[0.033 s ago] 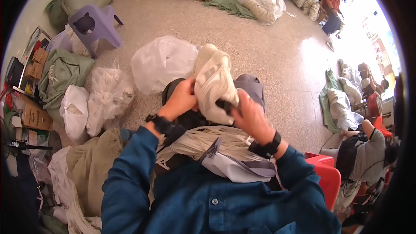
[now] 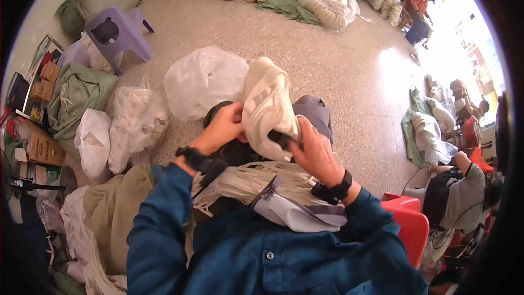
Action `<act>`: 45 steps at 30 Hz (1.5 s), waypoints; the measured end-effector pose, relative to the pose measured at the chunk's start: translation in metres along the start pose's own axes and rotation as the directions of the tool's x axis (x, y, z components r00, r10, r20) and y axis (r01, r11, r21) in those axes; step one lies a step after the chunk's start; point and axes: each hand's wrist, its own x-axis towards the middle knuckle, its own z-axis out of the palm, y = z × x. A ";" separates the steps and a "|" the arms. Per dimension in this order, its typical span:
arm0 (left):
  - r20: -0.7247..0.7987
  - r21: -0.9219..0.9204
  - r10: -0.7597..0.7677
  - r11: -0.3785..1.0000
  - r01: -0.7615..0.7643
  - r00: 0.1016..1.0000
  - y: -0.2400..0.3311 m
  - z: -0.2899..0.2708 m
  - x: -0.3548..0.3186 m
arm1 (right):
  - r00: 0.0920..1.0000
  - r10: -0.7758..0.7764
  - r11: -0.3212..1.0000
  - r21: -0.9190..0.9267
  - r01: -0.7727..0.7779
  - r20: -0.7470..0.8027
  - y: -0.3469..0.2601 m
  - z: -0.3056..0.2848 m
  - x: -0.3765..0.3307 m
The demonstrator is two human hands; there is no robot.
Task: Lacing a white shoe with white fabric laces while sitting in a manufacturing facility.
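Above my knees I hold a cream sneaker, toe pointing away and its dark collar opening towards me. My left hand is closed on the shoe's left side, fingertips against the upper. At the right edge of the opening, my right hand grips the collar, thumb near the opening. Across my lap lies a loose bundle of off-white laces. On top of it rests a pale grey shoe upper with darker grey trim and lacing.
A clear plastic bag stands beyond my left knee. More white bags, green sacks and a purple stool are on the left. At my right is a red chair; a co-worker sits beyond it.
The shoe has tipped slightly, its toe a little lower. My left hand has shifted a bit left, and my right hand's fingers have settled along the collar.
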 end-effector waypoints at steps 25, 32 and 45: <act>0.303 0.950 0.096 -0.105 -0.293 0.948 -0.039 -0.006 -0.027 | 0.952 -0.001 0.993 0.111 -0.035 0.307 0.010 0.041 0.000; 0.039 0.977 0.139 0.204 -0.067 0.990 0.014 0.016 -0.054 | 0.957 0.067 0.986 0.126 -0.106 0.282 0.012 0.029 -0.008; 0.237 0.913 0.171 0.297 -0.280 0.956 0.027 0.042 -0.037 | 0.886 0.209 0.838 0.392 -0.380 0.413 0.014 -0.068 0.004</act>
